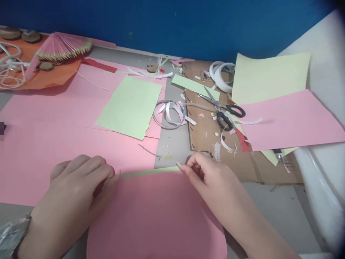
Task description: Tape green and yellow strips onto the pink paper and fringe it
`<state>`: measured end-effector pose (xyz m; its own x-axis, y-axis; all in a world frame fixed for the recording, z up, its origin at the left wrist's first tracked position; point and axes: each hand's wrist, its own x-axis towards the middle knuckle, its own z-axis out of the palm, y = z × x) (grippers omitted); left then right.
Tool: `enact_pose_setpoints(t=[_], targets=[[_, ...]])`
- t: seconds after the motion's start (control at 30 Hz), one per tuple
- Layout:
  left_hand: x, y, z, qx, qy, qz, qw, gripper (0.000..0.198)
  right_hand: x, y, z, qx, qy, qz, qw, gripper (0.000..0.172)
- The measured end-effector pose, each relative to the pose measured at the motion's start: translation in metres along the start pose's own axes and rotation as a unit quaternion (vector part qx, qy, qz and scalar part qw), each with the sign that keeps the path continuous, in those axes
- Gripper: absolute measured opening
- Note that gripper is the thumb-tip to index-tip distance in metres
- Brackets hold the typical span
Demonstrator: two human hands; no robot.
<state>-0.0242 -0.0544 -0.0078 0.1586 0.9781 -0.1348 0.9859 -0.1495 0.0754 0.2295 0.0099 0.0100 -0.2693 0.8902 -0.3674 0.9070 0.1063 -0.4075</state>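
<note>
A pink paper sheet [159, 212] lies in front of me with a narrow light green strip [151, 172] along its far edge. My left hand [81, 180], fingers curled, grips the sheet near the strip's left end. At the strip's right end, the thumb and index finger of my right hand [207, 176] pinch the same edge. How the strip is joined to the sheet cannot be made out. Beyond my hands lie a light green paper sheet [132, 108] and a roll of clear tape [154, 118] with white paper curls inside it.
Black-handled scissors [223, 106] rest on brown cardboard [199, 133] among paper scraps. Pink paper [291, 122] and pale green paper [272, 75] overlap at the right. A pleated pink paper fan [61, 46] sits back left, beside white cord [10, 68]. A blue wall [172, 28] bounds the back.
</note>
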Motion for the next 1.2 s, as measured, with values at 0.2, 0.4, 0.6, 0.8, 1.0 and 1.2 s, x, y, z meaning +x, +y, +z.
enact_pose_setpoints(t=[0.2,0.4,0.6,0.8,1.0,1.2], targets=[[0.001,0.002,-0.001,0.003,0.006,-0.003,1.0,0.025,0.0,-0.003,0.0,-0.022,0.006,0.012,1.0,0.027],[0.001,0.001,-0.002,-0.001,0.003,-0.017,1.0,0.021,-0.002,-0.004,0.001,-0.041,0.015,-0.003,0.999,0.028],[0.001,0.0,0.001,-0.017,-0.008,-0.026,0.999,0.022,-0.004,-0.001,0.003,-0.018,0.027,-0.001,0.999,0.019],[0.002,0.001,0.0,-0.035,0.009,-0.018,0.999,0.025,-0.01,0.007,-0.002,0.02,0.014,-0.046,0.999,0.027],[0.0,0.001,-0.001,-0.039,-0.007,-0.015,0.999,0.025,-0.029,-0.003,0.011,-0.166,0.0,-0.192,0.967,0.048],[0.002,0.001,-0.001,-0.05,0.001,-0.016,0.999,0.026,-0.034,0.008,0.019,-0.218,0.063,-0.148,0.963,0.046]])
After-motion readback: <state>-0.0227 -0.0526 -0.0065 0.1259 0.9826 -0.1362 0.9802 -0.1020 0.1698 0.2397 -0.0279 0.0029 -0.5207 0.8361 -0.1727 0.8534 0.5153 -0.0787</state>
